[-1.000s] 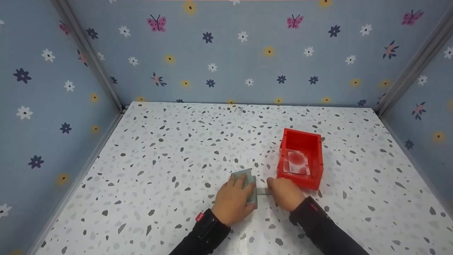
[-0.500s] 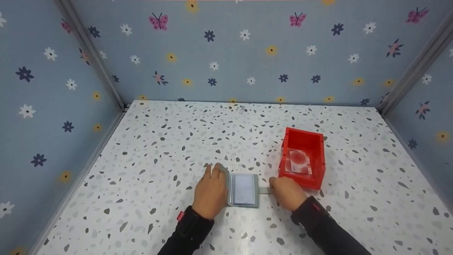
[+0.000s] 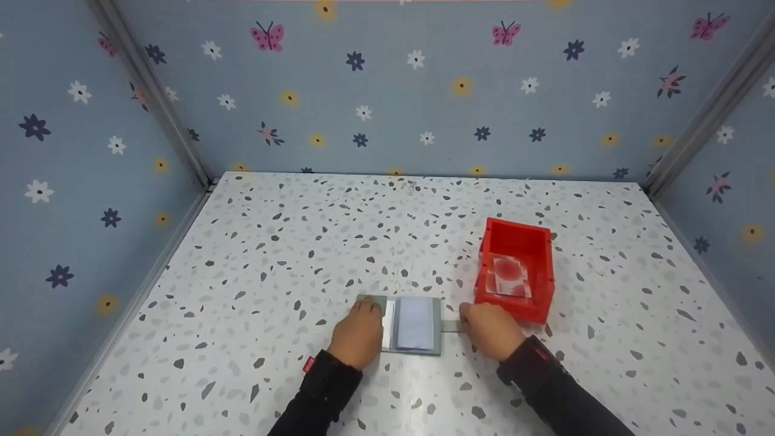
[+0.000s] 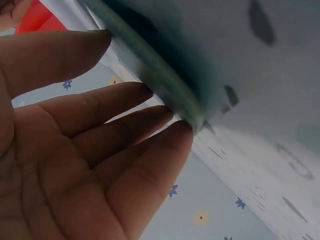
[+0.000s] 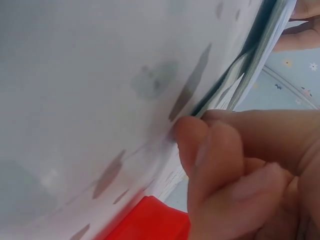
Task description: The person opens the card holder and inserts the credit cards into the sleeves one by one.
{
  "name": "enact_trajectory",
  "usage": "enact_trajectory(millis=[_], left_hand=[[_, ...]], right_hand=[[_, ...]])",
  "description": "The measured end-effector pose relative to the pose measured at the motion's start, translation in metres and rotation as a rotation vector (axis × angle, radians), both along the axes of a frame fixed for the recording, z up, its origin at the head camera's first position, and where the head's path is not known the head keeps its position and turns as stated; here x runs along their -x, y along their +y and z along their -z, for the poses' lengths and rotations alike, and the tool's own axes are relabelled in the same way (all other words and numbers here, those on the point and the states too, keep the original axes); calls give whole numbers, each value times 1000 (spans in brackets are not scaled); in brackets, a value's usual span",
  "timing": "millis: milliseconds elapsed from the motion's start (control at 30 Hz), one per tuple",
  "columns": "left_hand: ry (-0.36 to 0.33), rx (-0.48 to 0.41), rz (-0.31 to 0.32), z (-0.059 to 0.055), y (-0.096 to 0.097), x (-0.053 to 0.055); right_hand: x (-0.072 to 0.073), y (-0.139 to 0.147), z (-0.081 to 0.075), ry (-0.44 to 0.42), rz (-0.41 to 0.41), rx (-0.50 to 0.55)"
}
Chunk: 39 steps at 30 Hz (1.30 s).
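Observation:
A small grey-green card holder (image 3: 436,339) lies opened out on the table in the head view, its clear sleeves (image 3: 415,324) facing up. My left hand (image 3: 357,334) rests on its left cover flap. In the left wrist view the fingers of my left hand (image 4: 115,145) are fairly straight, their tips touching the edge of the blurred cover (image 4: 170,85). On the right side, a narrow strap (image 3: 451,326) sticks out of the holder, and my right hand (image 3: 491,330) pinches its end between thumb and curled fingers. The right wrist view shows this pinch (image 5: 220,165) close to the tabletop.
Just beyond my right hand stands a red plastic bin (image 3: 547,284), with a red and white printed packet (image 3: 508,276) inside. The speckled white table (image 3: 303,242) is bounded by blue flowered walls (image 3: 393,91) at the back and sides.
My left hand has moved left from the closed card holder, turning its cover over to the left until it lies flat. The sleeves now show. My right hand stays on the strap.

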<state>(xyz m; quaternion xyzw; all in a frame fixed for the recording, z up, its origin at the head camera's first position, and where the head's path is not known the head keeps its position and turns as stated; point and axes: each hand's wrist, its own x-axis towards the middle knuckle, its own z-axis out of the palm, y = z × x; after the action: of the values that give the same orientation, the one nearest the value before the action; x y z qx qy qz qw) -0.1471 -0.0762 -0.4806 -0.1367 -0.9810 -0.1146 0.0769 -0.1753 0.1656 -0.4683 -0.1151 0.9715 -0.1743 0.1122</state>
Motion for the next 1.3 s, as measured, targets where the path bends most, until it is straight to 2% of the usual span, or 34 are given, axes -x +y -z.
enact_trajectory(millis=[267, 367, 533, 633, 867, 1100, 1300], left_hand=[[-50, -28, -5, 0, 0, 1], [-79, -39, -12, 1, 0, 3], [-126, -46, -20, 1, -1, 4], [-142, -49, -24, 1, -1, 5], [-90, -46, -8, 3, 0, 4], [-119, -66, -24, 2, 0, 4], [-106, -59, -19, 1, 0, 4]], right_hand=[[-2, 5, -6, 45, 43, 20], [-3, 9, -15, 141, 60, 31], [2, 20, -32, 366, 33, 31], [7, 28, -42, 409, 28, 26], [29, 43, -54, 327, 47, -71], [56, 61, -61, 212, 64, -172], [71, 65, -62, 90, 92, -232]])
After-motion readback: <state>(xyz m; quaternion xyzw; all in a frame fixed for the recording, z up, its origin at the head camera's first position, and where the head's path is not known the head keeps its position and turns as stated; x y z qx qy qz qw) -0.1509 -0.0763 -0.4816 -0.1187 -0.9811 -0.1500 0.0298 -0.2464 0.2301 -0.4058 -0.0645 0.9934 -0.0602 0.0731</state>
